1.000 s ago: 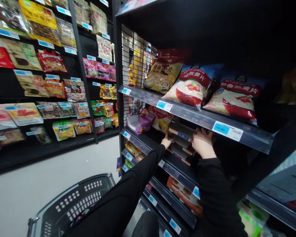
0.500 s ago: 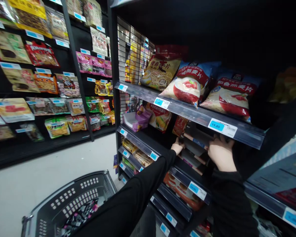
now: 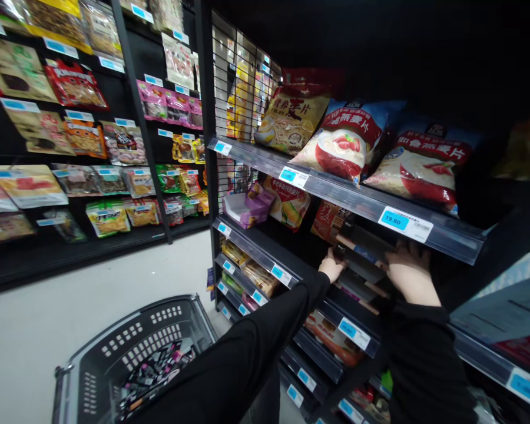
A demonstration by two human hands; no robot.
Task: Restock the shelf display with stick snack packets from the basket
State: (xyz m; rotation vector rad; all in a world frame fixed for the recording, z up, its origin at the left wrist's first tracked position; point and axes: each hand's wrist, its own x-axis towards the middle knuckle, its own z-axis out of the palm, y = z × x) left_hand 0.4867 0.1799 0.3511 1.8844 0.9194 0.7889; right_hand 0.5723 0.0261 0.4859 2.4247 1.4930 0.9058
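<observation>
Two dark cardboard display boxes (image 3: 365, 253), one above the other, sit on the shelf below the oatmeal bags. My left hand (image 3: 332, 267) is closed at their left end, fingers curled over the edge. At the right end, my right hand (image 3: 410, 272) grips from above, just under the price rail; its fingertips are partly hidden. Behind the boxes stands a red packet (image 3: 329, 221). A red and white cereal bag (image 3: 288, 202) and a purple and white carton (image 3: 249, 206) are further left on this shelf.
Above my hands runs the shelf edge (image 3: 348, 197) with price tags, bearing oatmeal bags (image 3: 344, 138). A grey basket (image 3: 135, 333) with many small packets stands at lower left. Snack racks (image 3: 152, 165) line the far left, beyond a pale floor (image 3: 159, 268).
The view has shifted slightly, so shelf, basket and hands appear further right. Both hands keep their places at the ends of the boxes.
</observation>
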